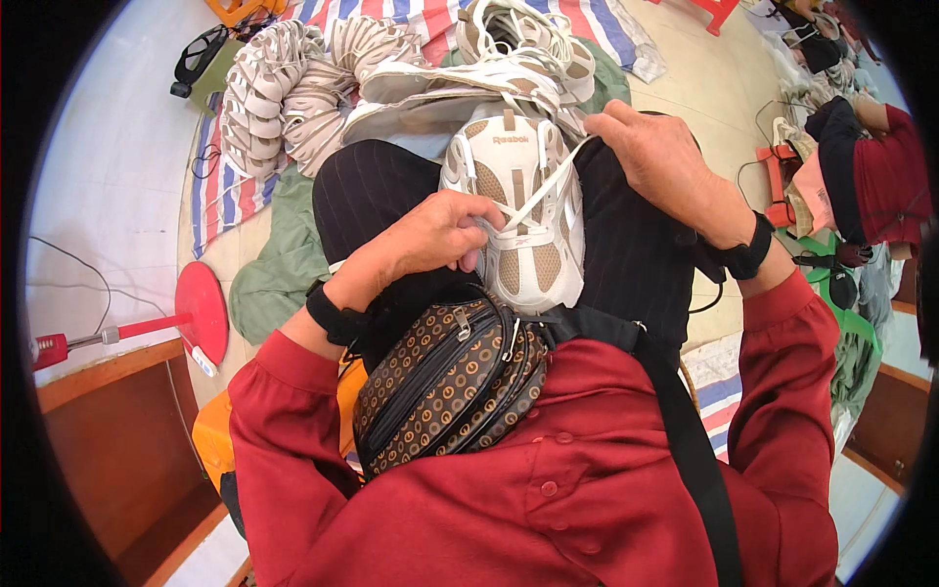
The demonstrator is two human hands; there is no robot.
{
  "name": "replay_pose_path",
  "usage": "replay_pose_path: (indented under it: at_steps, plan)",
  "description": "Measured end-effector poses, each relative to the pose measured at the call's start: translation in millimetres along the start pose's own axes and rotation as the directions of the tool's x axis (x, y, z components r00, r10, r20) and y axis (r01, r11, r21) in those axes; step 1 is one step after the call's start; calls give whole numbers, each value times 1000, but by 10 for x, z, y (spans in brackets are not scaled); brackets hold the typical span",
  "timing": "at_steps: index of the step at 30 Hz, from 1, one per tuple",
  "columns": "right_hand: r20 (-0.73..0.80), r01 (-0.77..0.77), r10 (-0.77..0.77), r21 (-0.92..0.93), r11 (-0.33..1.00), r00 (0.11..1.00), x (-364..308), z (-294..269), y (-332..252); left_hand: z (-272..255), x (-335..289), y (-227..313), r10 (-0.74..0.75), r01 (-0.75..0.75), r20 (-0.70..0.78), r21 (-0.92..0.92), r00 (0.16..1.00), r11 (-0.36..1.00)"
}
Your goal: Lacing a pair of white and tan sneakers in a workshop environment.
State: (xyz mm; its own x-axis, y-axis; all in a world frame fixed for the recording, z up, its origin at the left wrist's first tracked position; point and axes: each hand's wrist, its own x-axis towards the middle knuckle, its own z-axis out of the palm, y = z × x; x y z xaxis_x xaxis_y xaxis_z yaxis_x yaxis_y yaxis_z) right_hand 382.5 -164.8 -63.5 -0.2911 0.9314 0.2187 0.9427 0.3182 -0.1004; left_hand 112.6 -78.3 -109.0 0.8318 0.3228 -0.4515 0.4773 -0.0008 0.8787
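Beige-white sneaker (536, 262): on lap (641, 264), long axis fore-aft, toe nearward
Left hand (438, 231): nearer, at sneaker's left edge, fingers curled, can't tell if pinching
Right hand (657, 161): beyond, rightward; pinching white shoelace (550, 187)

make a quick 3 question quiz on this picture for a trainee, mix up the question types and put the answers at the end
1. Multiple choice: the raised lace runs from the shoe up toward which of these?
A) the patterned bag
B) the right hand
C) the red round base

2. True or false: the left hand is at the shoe, on the person's left side of it.

3. Short answer: which three colours make up the striped sheet on the floor?

Key:
1. B
2. True
3. Red, white and blue
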Motion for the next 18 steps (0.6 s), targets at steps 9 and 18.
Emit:
replay_pose_path:
  at_steps: [9,18]
  plan:
    - [-40,-22,19,-67,998,999,-146,-14,196,8,51,70,20,-31,40,294,999,955]
    - [-109,-82,76,-46,996,991,-406,-212,438,68,49,-14,226,-185,-35,463,974,867]
